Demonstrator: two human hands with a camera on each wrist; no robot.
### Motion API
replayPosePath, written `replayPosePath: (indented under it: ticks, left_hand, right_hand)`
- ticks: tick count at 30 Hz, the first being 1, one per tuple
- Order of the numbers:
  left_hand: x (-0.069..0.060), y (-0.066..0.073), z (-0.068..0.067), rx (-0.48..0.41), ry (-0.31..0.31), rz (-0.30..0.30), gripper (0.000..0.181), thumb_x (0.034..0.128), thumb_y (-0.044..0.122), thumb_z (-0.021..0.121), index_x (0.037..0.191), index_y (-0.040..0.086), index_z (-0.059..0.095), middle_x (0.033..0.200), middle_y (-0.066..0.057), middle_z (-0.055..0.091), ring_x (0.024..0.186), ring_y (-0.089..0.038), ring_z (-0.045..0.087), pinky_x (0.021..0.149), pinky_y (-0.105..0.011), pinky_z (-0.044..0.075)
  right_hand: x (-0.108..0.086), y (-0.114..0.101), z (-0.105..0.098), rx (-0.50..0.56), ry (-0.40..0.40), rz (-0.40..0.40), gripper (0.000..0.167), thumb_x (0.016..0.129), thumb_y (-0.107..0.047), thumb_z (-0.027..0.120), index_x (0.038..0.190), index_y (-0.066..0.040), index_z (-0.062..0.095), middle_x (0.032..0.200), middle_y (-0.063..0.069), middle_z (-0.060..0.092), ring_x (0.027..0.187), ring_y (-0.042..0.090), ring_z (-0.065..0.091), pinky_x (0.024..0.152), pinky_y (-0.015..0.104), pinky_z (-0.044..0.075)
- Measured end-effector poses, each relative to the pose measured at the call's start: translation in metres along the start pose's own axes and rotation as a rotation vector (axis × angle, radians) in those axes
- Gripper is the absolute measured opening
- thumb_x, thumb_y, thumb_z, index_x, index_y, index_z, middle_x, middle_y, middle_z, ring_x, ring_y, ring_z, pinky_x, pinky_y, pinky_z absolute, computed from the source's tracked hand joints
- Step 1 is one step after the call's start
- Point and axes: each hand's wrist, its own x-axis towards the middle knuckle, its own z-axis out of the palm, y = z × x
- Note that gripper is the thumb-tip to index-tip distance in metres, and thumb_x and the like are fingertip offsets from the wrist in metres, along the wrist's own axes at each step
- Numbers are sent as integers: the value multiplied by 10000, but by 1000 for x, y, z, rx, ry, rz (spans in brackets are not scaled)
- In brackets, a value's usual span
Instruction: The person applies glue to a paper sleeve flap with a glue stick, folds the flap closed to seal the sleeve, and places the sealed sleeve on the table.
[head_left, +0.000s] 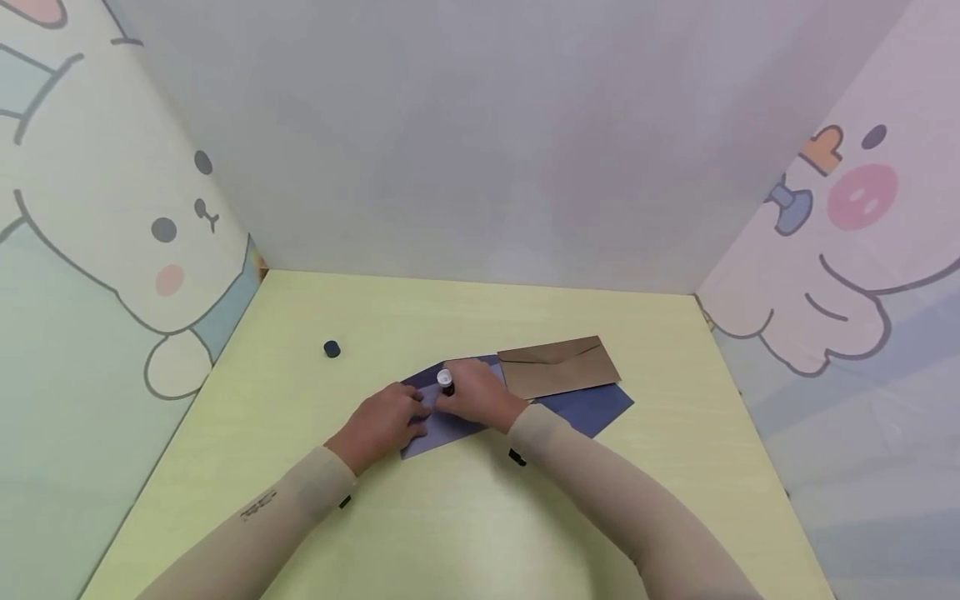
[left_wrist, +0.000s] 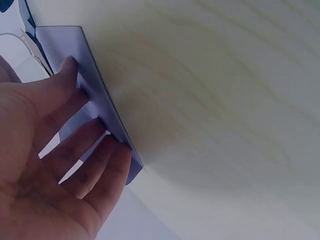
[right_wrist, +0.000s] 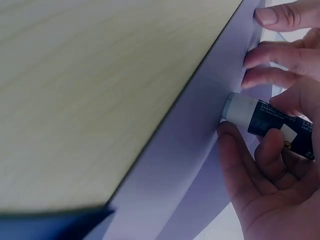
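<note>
A light purple paper envelope lies on the table at the centre of the head view. My right hand grips a glue stick with a dark label and a white collar. Its tip meets the purple paper strip along the envelope's edge in the right wrist view. At the envelope's left end, my left hand rests its spread fingertips on the paper. Those fingers are extended, touching the purple surface near its edge in the left wrist view.
To the right, a brown envelope overlaps a dark blue envelope. A small dark cap sits alone at the left of the pale yellow table. Printed walls enclose the table at the back and both sides.
</note>
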Motion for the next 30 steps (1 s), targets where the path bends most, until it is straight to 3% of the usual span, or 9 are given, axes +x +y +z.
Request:
replayPosePath:
  ticks: [3,8,20,26,30]
  left_hand:
    - [1,0,-2,-3,-15,-14,237,1039,227,935,1250,120,933,1403,-132,844,1302,-347,778,1119,-516,672]
    - [3,-1,-7,12,-19,-21,246,1045,226,928,1265,117,929,1400,-129,844,1316,-348,772,1133,-522,668]
    - [4,-1,-8,-7,-49,-49,270,1056,227,917,1301,113,917,1443,-134,833,1375,-349,751,1167,-534,653]
    - [3,1,-4,-11,-68,-55,282,1052,234,923,1306,111,915,1433,-129,838,1356,-339,756,1163,-524,657]
    - [1,2,-1,3,-75,-50,283,1046,239,929,1302,119,918,1426,-125,843,1341,-338,761,1158,-517,659]
  right_hand:
    - [-1,9,-6,-14,21,20,245,972,-155,827,888,-146,597,802,-29,576,718,116,531,648,241,408]
    - [-1,21,-17,-7,61,81,246,981,-155,837,889,-130,610,799,-10,590,709,131,545,639,252,414]
    - [-5,26,-21,5,60,91,229,988,-192,818,895,-132,618,796,-11,586,705,136,549,646,261,420]
    - [-14,26,-28,90,95,161,136,996,-217,824,975,-145,711,873,-3,713,756,139,640,693,285,519]
    - [-16,19,-31,133,99,162,115,1018,-237,821,1022,-148,747,931,5,772,797,138,681,740,306,561]
